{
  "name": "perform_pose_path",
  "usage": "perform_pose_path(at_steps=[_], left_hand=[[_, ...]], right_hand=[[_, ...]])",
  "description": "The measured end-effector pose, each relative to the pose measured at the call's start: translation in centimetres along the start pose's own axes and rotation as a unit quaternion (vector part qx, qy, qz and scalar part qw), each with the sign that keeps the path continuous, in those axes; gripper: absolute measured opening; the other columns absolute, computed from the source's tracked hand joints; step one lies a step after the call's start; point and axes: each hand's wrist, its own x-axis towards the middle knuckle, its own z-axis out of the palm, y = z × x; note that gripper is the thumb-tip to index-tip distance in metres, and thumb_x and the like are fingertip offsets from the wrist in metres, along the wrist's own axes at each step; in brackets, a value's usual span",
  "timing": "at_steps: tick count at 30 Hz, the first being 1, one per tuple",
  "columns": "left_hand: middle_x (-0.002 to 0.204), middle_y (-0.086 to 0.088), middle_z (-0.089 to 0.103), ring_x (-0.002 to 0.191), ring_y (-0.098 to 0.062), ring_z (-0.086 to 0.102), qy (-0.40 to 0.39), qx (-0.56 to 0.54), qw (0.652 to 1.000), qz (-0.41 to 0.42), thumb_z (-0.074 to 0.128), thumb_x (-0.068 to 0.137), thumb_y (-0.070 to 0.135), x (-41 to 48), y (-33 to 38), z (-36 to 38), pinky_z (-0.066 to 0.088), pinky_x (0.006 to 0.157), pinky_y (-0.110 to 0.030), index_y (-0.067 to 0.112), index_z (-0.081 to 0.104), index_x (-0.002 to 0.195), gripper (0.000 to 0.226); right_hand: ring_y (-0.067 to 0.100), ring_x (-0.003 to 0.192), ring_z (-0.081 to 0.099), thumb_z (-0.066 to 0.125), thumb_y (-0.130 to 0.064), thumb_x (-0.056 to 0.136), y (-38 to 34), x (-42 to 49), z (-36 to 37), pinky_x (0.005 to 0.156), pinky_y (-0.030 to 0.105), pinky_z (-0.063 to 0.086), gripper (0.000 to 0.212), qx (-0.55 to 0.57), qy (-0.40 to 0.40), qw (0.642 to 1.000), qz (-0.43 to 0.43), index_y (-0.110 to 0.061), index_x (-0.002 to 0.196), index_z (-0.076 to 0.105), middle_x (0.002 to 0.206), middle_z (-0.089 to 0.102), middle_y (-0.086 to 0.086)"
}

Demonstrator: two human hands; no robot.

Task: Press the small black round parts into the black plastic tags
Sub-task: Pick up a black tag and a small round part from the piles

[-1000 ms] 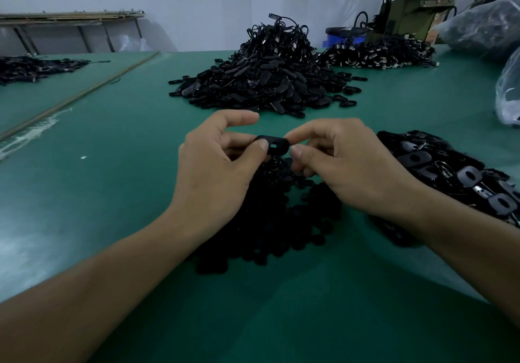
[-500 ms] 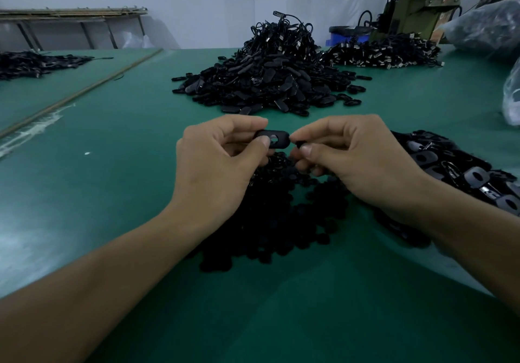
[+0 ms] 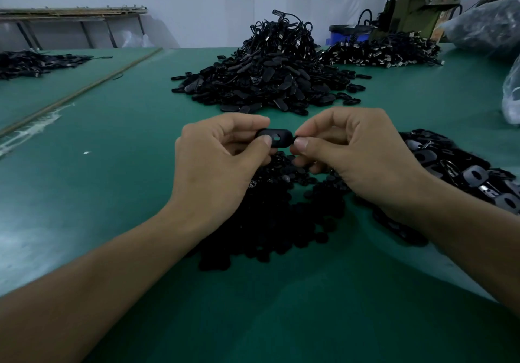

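A black oval plastic tag [image 3: 277, 137] with an open hole in its middle is held level above the green table. My left hand [image 3: 218, 165] pinches its left end between thumb and forefinger. My right hand [image 3: 354, 154] is at the tag's right end, thumb and forefinger pinched together on a small dark piece that I can barely see. Under both hands lies a flat pile of small black round parts [image 3: 275, 216]. A heap of loose black tags [image 3: 461, 171] lies to the right, behind my right wrist.
A tall mound of black tags with cords [image 3: 270, 72] stands at the table's middle back, another pile [image 3: 380, 53] behind it to the right. Plastic bags [image 3: 512, 92] sit at the right edge. A further pile [image 3: 36, 63] lies far left.
The tag's hole has come into view between the two hands. My right fingertips have drawn slightly off the tag to its right end. Both hands stay nearly in place.
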Motion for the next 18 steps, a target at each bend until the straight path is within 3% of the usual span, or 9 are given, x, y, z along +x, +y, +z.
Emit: perform_pose_path(at_steps=[4, 10, 18], left_hand=[[0.083, 0.001, 0.078, 0.075, -0.017, 0.077, -0.005, 0.001, 1.0, 0.002, 0.075, 0.082, 0.009, -0.14, 0.1, 0.1, 0.063, 0.075, -0.033, 0.026, 0.075, 0.092, 0.019], [0.084, 0.002, 0.078, 0.08, -0.017, 0.076, -0.019, 0.0, 1.0, 0.001, 0.074, 0.076, 0.019, -0.32, 0.47, 0.42, 0.062, 0.081, -0.039, 0.028, 0.075, 0.091, 0.017], [0.086, 0.002, 0.078, 0.083, -0.016, 0.076, -0.034, -0.005, 0.999, 0.004, 0.075, 0.075, 0.019, -0.37, 0.61, 0.53, 0.061, 0.084, -0.04, 0.03, 0.075, 0.089, 0.017]], right_hand=[[0.008, 0.066, 0.065, 0.077, -0.02, 0.086, -0.17, -0.21, 0.24, 0.065, 0.023, 0.055, 0.007, -0.079, 0.039, 0.996, -0.032, -0.025, 0.082, 0.074, 0.074, 0.073, -0.005], [0.019, 0.071, 0.071, 0.078, -0.019, 0.084, -0.71, -0.48, 0.53, 0.072, 0.039, 0.06, 0.009, -0.065, 0.05, 0.996, -0.032, -0.025, 0.084, 0.072, 0.074, 0.073, -0.001], [0.011, 0.072, 0.071, 0.076, -0.012, 0.085, -0.68, -0.46, 0.81, 0.075, 0.038, 0.061, 0.013, -0.082, 0.044, 0.995, -0.046, -0.025, 0.083, 0.072, 0.073, 0.074, -0.004]])
